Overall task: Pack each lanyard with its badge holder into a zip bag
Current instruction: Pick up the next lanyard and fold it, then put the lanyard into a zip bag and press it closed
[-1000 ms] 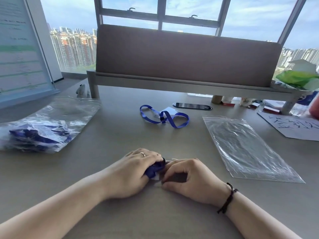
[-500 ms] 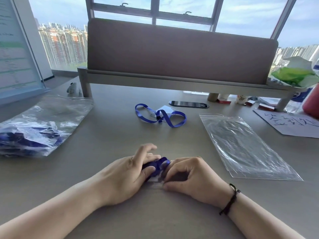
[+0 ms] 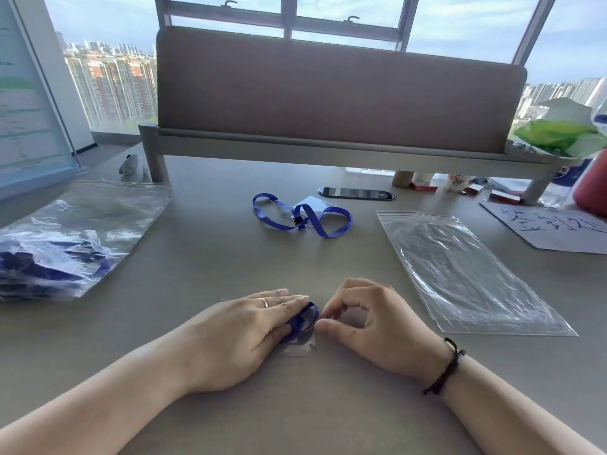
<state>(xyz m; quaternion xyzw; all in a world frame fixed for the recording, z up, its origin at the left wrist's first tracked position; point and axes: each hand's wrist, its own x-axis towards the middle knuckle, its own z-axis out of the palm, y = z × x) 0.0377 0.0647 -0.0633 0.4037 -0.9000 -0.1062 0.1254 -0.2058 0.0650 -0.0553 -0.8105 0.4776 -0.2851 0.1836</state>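
Observation:
A small clear zip bag [image 3: 300, 344] with a folded blue lanyard [image 3: 303, 320] inside lies on the desk in front of me. My left hand [image 3: 243, 330] lies flat on it, fingers straight, pressing the bag down. My right hand [image 3: 374, 323] is curled at the bag's right edge, with thumb and fingertips pinched on that edge. Further back in the middle lies a loose blue lanyard [image 3: 323, 224] clipped to a clear badge holder [image 3: 310, 203]. A stack of empty zip bags [image 3: 460, 274] lies to the right.
At the left lies a large clear bag [image 3: 65, 244] holding several packed blue lanyards. A grey divider panel [image 3: 328, 93] closes the back of the desk [image 3: 213, 264]. A black oval cable port [image 3: 356, 193] sits under the panel. A handwritten sheet [image 3: 551, 228] and small clutter are at the right.
My left hand has gone from gripping the lanyard bundle to lying flat over the bag. My right hand has loosened from a closed fist into a pinch at the bag's edge.

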